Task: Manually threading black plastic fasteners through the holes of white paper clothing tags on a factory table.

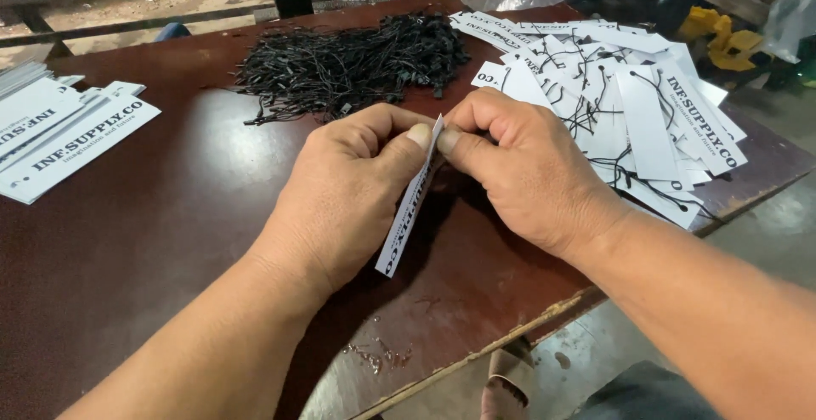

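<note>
Standing on its edge between the two hands, a white paper tag (410, 207) with dark print is seen almost side-on, so its face is mostly hidden; it runs from the fingertips down toward the person, and its lower end hangs just above the dark brown table (170, 216). The left hand (344, 199) grasps the tag at its upper part, with the thumb pressed on the near side and the other fingers curled behind. The right hand (518, 173) pinches the same upper end from the other side, thumb and forefinger closed together on the paper edge, touching the left thumb. Whether a string is already between the fingers, I cannot tell, because the fingers cover that place. Behind the hands, near the far edge of the table, lies a loose heap of black strings (348, 63), tangled together. To the right of this heap, and just beside the right hand, there is a spread pile of white tags with strings (629, 105), many of them overlapping, each with a thin black loop on it. On the left side of the table, well apart from the hands, lies a stack of plain white tags (59, 131), also printed, without strings visible. At the near edge of the table the surface is worn and chipped. Below this edge a foot in a sandal (506, 382) shows on the grey floor (765, 233).
</note>
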